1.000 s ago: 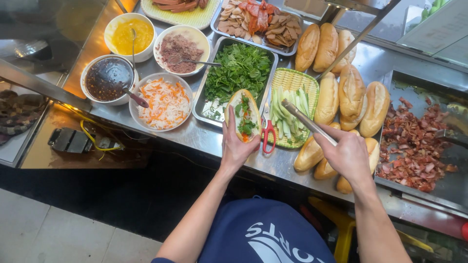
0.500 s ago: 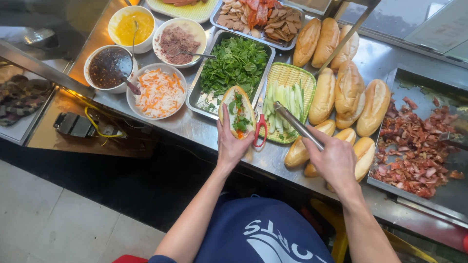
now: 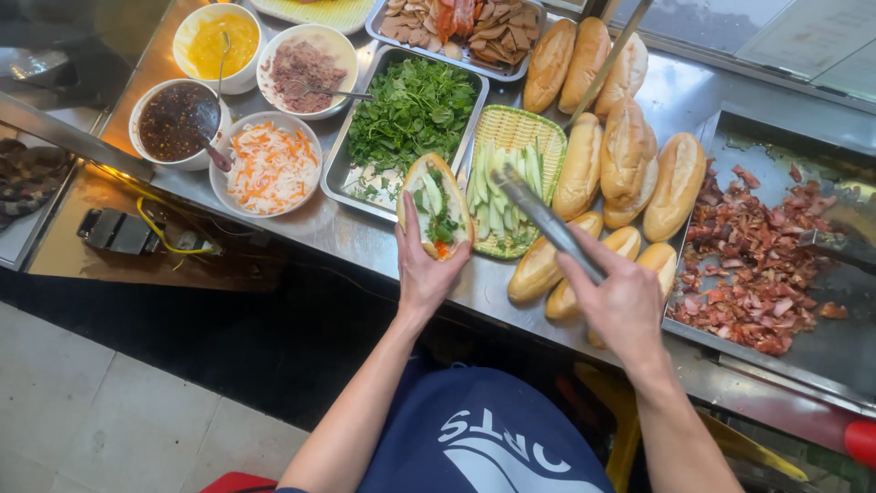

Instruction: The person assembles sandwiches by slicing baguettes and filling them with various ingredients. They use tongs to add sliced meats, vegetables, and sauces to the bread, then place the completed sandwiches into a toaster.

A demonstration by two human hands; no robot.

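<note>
The sandwich [image 3: 434,206] sits cupped in the left hand [image 3: 425,265], split side up and showing greens and cucumber, its long axis running away from the person toward the herb tray [image 3: 347,178], far tip over that tray's near corner. The fingers are wrapped under and around the roll, thumb up its left side, so the hand is closed on it above the steel counter [image 3: 319,228]. Just to its right the tongs [image 3: 546,222] slant from the right hand [image 3: 622,306] up and left, their tips pressed together over the cucumber basket [image 3: 511,128]; that hand is closed around the handles. Whether anything is pinched in the tips I cannot tell. Loaves [image 3: 602,155] crowd the space behind and beside the right hand, and the meat tray [image 3: 730,128] lies beyond them at the right. Left of the sandwich stand the pickle bowl [image 3: 224,183] and sauce bowl [image 3: 137,137], close together. The only bare stretch of counter is the narrow strip along the near edge, beneath both wrists.
</note>
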